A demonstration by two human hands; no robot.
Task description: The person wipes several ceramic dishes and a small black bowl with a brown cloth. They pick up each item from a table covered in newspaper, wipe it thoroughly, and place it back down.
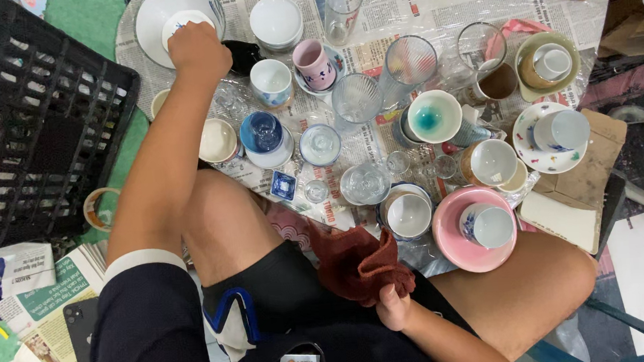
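- Newspaper [400,2] under clear plastic covers the floor, crowded with cups, glasses and saucers.
- Left hand [198,50] reaches far out, fingers closed on a small white cup [179,23] set inside a large white bowl [155,11].
- Right hand [392,304] rests at the lap, clenched on a dark red cloth [358,262].
- Black plastic crate [31,126] stands to the left.

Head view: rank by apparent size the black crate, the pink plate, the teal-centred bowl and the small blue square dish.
1. Black crate, by far the largest, though cut off by the frame edge.
2. Pink plate.
3. Teal-centred bowl.
4. Small blue square dish, the smallest.
All lie at a similar distance from the camera, so the order looks reliable.
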